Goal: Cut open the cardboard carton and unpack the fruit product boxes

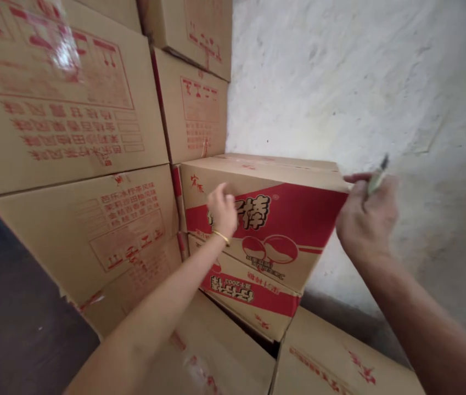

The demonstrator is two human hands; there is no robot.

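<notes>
One red-printed carton (276,216) stands mid-view; at its nine o'clock, the left hand (222,211) curls its fingers, their gap and contact unclear; at three, the right hand (368,219) has fingers clamped on a dark-tipped tool (376,182).

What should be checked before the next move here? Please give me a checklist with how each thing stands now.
1. Left grip touching the upper box: cannot tell; it is in front of the printed face, but contact is unclear.
2. Right grip at the upper box: ok; it is by the upper right corner.
3. Right grip free of other things: not ok; it holds a slim tool with a dark tip.
4. Upper box supported: ok; it appears to rest on the lower box.
5. Top fully sealed: cannot tell; the view is too slanted.
</notes>
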